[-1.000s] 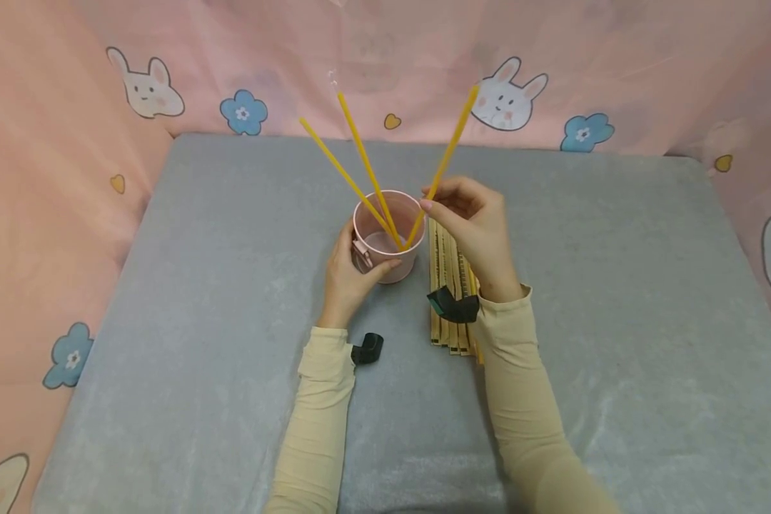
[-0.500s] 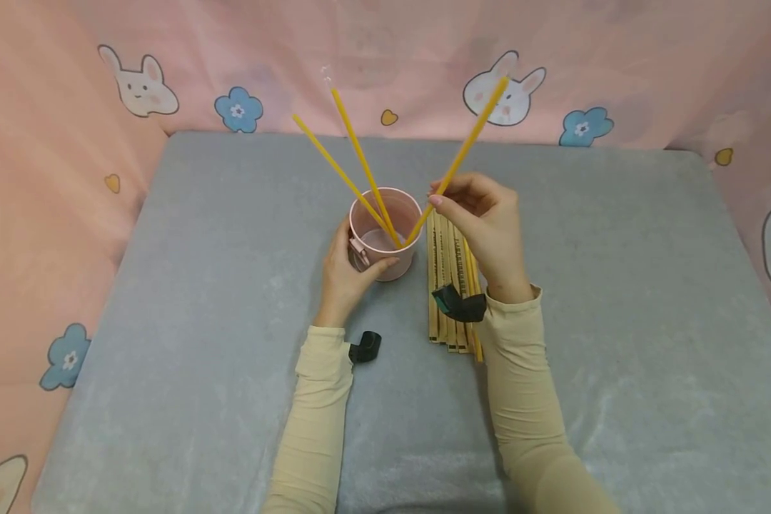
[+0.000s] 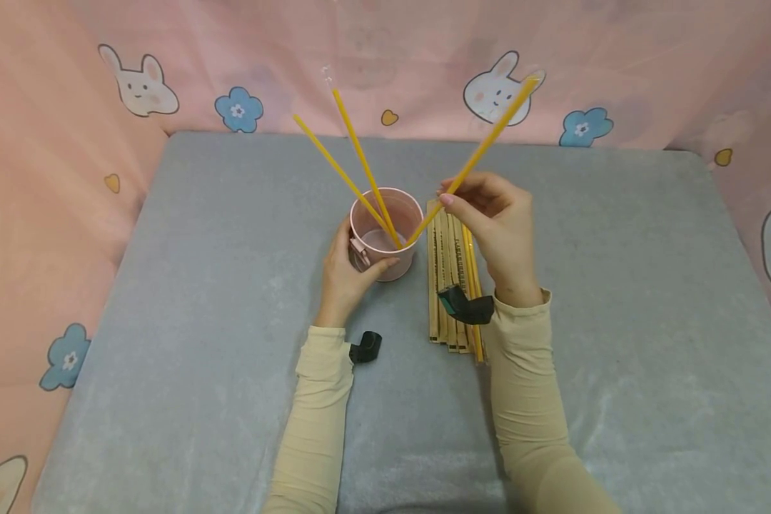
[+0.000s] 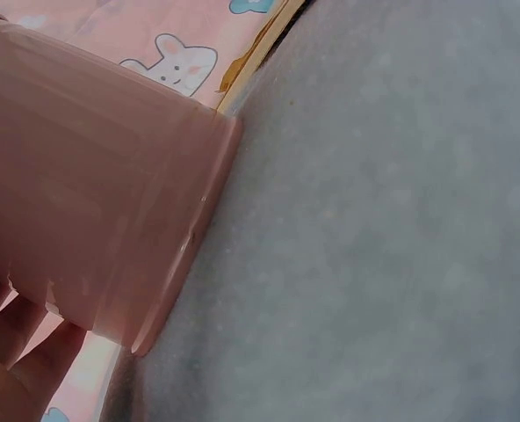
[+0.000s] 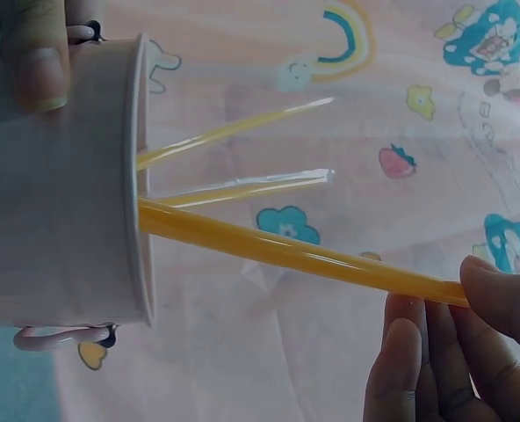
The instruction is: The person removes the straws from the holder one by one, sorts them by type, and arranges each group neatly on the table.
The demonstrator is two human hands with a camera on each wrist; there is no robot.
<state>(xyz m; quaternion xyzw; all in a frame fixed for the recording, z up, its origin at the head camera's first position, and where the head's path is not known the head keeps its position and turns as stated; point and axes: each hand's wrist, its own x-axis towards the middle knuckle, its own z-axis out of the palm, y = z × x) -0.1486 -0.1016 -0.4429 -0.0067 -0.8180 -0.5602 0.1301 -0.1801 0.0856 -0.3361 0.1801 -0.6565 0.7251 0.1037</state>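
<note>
A small pink bucket (image 3: 403, 205) stands upright on the grey table, with a looped handle at its side. My left hand (image 3: 347, 278) holds it, thumb at the front and fingers round the far left side. Two thin yellow straws (image 3: 334, 160) lean out of it to the left, one with clear wrapping past its tip. Between thumb and fingers, my right hand (image 3: 504, 232) pinches a third yellow straw (image 3: 491, 137), tilted right, with its lower end inside the bucket. In the right wrist view, this straw (image 5: 286, 251) crosses the rim.
To the right of the bucket lie several flat brown paper packets (image 3: 442, 293) side by side. More yellow straws (image 3: 478, 343) lie along their right edge, partly under the right wrist camera (image 3: 465, 305). A pink printed curtain (image 3: 283, 43) hangs behind the table (image 3: 231, 235).
My right hand has moved right, tipping the pinched straw further over to the right. The left hand and the bucket stay almost where they were.
</note>
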